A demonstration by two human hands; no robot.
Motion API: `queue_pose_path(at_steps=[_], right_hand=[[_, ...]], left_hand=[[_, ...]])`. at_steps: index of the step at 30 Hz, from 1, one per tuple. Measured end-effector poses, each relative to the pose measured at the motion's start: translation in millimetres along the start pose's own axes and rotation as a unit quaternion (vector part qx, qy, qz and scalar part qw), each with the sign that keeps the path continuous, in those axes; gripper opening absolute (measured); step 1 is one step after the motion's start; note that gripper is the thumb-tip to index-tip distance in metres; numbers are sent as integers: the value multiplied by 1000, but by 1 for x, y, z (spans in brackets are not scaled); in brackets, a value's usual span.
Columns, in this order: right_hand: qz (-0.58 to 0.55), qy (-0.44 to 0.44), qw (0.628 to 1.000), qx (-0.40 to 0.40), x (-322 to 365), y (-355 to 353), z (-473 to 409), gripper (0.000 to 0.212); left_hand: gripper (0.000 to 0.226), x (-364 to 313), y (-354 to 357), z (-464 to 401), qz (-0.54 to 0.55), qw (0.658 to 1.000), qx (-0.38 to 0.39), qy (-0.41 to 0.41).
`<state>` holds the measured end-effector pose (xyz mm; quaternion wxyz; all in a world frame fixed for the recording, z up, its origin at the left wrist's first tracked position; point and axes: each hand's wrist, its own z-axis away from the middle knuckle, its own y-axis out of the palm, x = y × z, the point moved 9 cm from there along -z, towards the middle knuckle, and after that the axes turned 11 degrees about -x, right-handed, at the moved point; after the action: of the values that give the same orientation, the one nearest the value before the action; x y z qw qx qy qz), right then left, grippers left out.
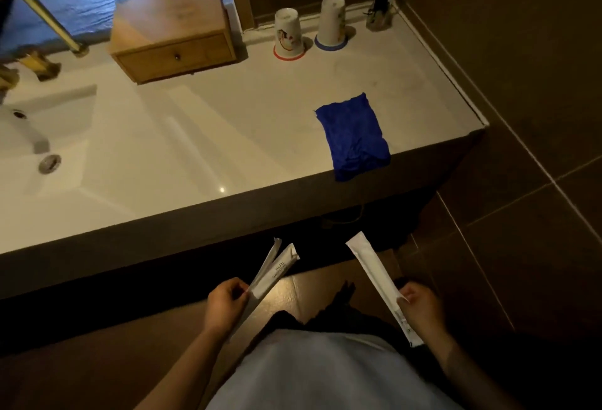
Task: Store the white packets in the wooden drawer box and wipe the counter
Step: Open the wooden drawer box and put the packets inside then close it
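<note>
My left hand (224, 305) grips two long white packets (272, 271) fanned apart, below the counter's front edge. My right hand (420, 307) holds one more long white packet (374, 271) near its lower end. The wooden drawer box (172, 31) stands at the back of the white counter (228, 136), its single drawer with a small knob closed. A folded blue cloth (355, 137) lies near the counter's front right edge, slightly overhanging it. Both hands are well in front of and below the counter top.
A sink basin (45, 149) with brass taps (35, 64) takes up the counter's left. Two upturned white cups (288, 33) (332, 20) on coasters and a small reed holder (379, 15) stand at the back right. Dark tiled wall rises on the right.
</note>
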<state>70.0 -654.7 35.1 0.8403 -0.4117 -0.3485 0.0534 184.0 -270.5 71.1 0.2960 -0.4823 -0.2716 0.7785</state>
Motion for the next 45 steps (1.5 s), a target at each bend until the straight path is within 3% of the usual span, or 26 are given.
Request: queue_pose_path(at_steps=[4,11,15,21,26,31,39,43,45], right_hand=[[-37,-77,995,45,52,-7,-14,25],[-139,-155,973,97,144,-21,11,31],[-208,-170,959,94,206,-33,26,30],[-340,-159,927,23,292,-45,27,29],[-461,-58,885,11,334,-19,18,24],[-524,25,851,33,369,20,11,22],[-503,-9,863,53,398,12,-16,19],[-520,16,846,114,402,5,-34,12],[-494,15,861,122,405,3,-42,5]], left_hand=[[15,-2,-4,12,-5,1000,8,2],[24,-59,-53,18,-6,993,-56,101],[20,-98,-90,13,74,985,-97,122],[21,-147,-139,-35,251,957,-106,103],[21,-181,-156,-102,365,929,-16,53],[4,-238,-145,-144,453,872,183,7],[10,-283,-105,-170,311,910,273,-18],[11,-298,-100,-182,281,934,222,15],[9,-306,-100,-187,255,947,191,39]])
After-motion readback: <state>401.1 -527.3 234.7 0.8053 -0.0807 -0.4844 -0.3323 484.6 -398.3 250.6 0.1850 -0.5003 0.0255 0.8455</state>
